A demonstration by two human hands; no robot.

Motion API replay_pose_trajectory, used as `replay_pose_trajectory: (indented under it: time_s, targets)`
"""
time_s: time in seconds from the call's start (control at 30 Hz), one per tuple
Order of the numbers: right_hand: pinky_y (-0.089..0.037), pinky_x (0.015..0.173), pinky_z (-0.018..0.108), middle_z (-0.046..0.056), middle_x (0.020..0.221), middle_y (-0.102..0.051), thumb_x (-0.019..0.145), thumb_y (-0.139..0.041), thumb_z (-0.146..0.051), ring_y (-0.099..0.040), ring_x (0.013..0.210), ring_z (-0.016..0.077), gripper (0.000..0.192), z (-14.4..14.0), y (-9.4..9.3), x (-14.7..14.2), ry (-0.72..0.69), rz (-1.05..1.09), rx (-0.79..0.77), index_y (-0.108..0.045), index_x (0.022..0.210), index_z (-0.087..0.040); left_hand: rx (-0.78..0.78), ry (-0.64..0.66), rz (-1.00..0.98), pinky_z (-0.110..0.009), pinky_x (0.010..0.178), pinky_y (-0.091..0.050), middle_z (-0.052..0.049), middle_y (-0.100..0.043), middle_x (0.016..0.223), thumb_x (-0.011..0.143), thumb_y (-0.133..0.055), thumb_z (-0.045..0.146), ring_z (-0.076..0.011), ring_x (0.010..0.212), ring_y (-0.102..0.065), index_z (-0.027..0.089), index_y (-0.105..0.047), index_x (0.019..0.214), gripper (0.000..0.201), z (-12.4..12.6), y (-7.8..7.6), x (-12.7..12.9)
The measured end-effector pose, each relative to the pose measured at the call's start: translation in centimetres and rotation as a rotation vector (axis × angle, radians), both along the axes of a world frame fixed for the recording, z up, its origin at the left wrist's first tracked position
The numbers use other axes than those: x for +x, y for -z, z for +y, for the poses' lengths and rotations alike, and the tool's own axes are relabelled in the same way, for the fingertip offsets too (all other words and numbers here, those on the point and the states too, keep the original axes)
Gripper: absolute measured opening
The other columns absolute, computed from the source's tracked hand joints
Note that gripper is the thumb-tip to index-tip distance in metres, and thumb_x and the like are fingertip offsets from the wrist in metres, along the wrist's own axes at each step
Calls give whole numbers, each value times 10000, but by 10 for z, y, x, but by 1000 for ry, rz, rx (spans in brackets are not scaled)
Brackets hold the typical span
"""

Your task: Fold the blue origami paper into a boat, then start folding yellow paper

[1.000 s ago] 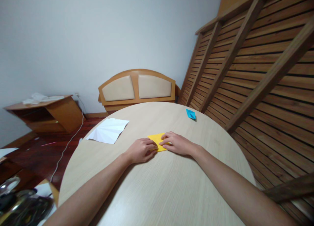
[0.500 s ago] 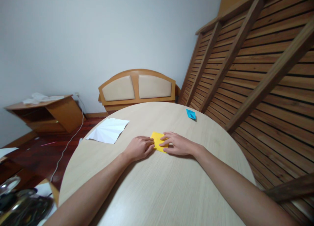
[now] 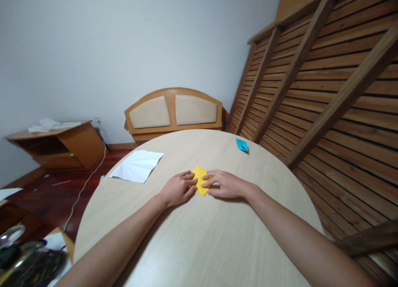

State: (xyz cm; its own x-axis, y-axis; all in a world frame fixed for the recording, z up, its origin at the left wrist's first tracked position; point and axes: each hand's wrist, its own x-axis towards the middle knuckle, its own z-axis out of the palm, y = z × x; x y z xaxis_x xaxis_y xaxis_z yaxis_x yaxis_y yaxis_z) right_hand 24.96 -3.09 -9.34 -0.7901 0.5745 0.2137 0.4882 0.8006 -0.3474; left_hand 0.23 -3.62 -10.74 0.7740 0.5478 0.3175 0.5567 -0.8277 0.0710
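Observation:
A small folded piece of yellow paper (image 3: 199,180) lies on the round table, one corner towards me and a crease near that corner. My left hand (image 3: 179,188) holds its left edge, with the fingers close together and curled onto it. On the right side, my right hand (image 3: 224,184) grips the same paper with bent fingers and thumb. The fingertips cover parts of both side edges. Farther back to the right rests a small folded blue paper (image 3: 242,145), apart from both hands. A creased white sheet (image 3: 137,166) lies to the left.
The round table (image 3: 199,241) has a pale wood top. Beyond it stands a headboard (image 3: 173,108) with cream panels. A slatted wooden frame (image 3: 311,96) leans close on the right. At left are a low cabinet (image 3: 74,144) and a white cable (image 3: 83,186) on the floor.
The yellow paper has turned from a roughly square-on position to a diamond, a corner now facing me. Both hands have shifted only slightly with it.

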Motion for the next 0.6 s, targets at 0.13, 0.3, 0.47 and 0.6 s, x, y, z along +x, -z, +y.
replay_pose_trajectory:
  time_s: [0.13, 0.3, 0.47, 0.6]
  targets:
    - [-419, 1051, 402, 89, 1271, -671, 873, -631, -261, -605, 1169, 250, 312, 1, 1, 1, 12, 6, -13, -734, 1167, -249, -35, 117, 7, -367, 1097, -443, -79, -704, 1186, 987, -425, 245, -207, 1180, -624, 194, -696, 1068, 287, -2, -3, -2]
    - [-427, 1041, 412, 99, 1263, -676, 860, -634, -242, -608, 1170, 260, 298, 2, 1, 1, -1, 32, -19, -747, 1136, -240, -60, 217, 11, -386, 1051, -466, -111, -667, 1273, 951, -482, 259, -236, 1166, -634, 184, -718, 1090, 284, -4, -4, -5]
    - [-427, 1056, 397, 99, 1254, -681, 820, -630, -182, -608, 1174, 258, 321, 1, 1, 0, 30, 50, -42, -749, 1117, -208, -94, 268, 22, -406, 1069, -449, -130, -617, 1347, 936, -511, 299, -256, 1232, -593, 190, -713, 1143, 309, -4, -6, -7]
    - [-417, 1072, 383, 97, 1259, -674, 771, -589, -100, -590, 1196, 242, 412, 4, 5, 4, 72, 71, -38, -717, 1151, -192, -163, 280, -20, -418, 1132, -389, -118, -645, 1314, 978, -468, 292, -236, 1270, -567, 186, -720, 1146, 320, -2, -4, -9]
